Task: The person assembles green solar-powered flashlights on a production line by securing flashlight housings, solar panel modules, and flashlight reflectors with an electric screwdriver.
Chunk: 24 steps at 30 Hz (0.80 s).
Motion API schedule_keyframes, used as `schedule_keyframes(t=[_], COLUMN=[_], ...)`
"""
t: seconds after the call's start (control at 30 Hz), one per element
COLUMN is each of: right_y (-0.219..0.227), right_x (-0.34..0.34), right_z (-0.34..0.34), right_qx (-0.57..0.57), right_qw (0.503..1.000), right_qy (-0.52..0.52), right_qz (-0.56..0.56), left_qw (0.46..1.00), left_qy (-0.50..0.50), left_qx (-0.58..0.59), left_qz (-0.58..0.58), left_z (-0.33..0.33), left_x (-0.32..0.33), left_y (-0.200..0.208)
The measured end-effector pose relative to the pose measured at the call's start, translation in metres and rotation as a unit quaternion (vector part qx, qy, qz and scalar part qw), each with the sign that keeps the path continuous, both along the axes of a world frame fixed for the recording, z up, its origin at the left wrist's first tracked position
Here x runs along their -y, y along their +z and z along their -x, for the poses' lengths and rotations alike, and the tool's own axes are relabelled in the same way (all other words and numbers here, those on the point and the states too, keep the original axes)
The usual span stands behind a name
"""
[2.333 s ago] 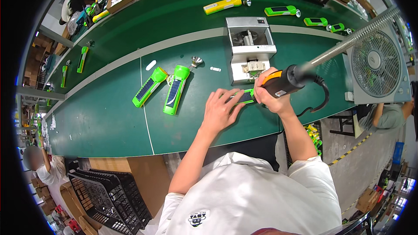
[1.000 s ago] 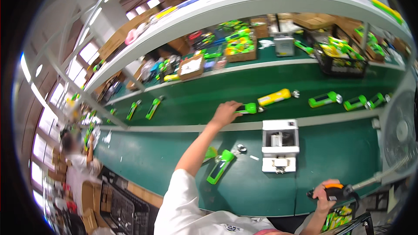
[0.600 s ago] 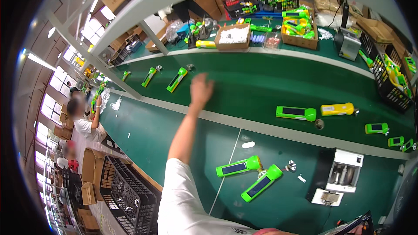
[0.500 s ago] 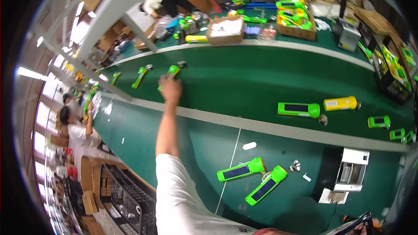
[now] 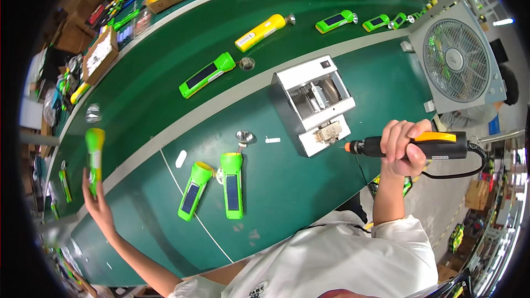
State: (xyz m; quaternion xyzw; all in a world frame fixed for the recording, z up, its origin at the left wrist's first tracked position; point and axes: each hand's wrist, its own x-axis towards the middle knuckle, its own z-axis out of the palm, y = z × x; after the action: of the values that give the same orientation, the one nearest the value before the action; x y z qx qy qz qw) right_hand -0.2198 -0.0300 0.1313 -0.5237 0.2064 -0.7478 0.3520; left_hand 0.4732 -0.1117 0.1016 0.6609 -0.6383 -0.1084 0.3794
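At the far left, my left hand point(image 5: 98, 201) is closed round the lower end of a green flashlight point(image 5: 95, 152), slightly blurred. Its shiny reflector point(image 5: 93, 112) sits beyond the flashlight's head. My right hand point(image 5: 402, 146) grips a black electric screwdriver point(image 5: 441, 146) with an orange-yellow lever, its orange tip pointing left. Between my hands, two green flashlights with dark solar panels lie on the green table: a tilted one point(image 5: 193, 193) and a straighter one point(image 5: 232, 187). A loose reflector point(image 5: 244, 137) hangs off the straighter one's head.
A metal-and-white desktop device point(image 5: 314, 105) stands in front of the screwdriver. On the green belt point(image 5: 149, 110) lie a green flashlight point(image 5: 207, 74), a yellow flashlight point(image 5: 260, 32) and several more. A box fan point(image 5: 455, 60) stands at right. A pale strip point(image 5: 181, 158) lies on the table.
My view has swung to the right, and my right hand with the screwdriver has come into sight. The left hand, earlier reaching over a flashlight on the belt, now has it in its grasp.
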Motion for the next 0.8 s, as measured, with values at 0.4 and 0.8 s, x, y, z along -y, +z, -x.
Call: schedule_keyframes(t=[0.4, 0.8], right_y=[-0.023, -0.022], right_x=[0.019, 0.015], right_z=[0.008, -0.017], right_qx=[0.02, -0.073], right_qw=[0.995, 0.99], right_qy=[0.097, 0.058], right_qz=[-0.019, -0.11], left_qw=[0.966, 0.955], left_qy=[-0.229, -0.292], left_qx=[-0.05, 0.057], left_qz=[-0.11, 0.009], left_z=[0.338, 0.431], left_x=[-0.19, -0.155], left_y=[-0.002, -0.089])
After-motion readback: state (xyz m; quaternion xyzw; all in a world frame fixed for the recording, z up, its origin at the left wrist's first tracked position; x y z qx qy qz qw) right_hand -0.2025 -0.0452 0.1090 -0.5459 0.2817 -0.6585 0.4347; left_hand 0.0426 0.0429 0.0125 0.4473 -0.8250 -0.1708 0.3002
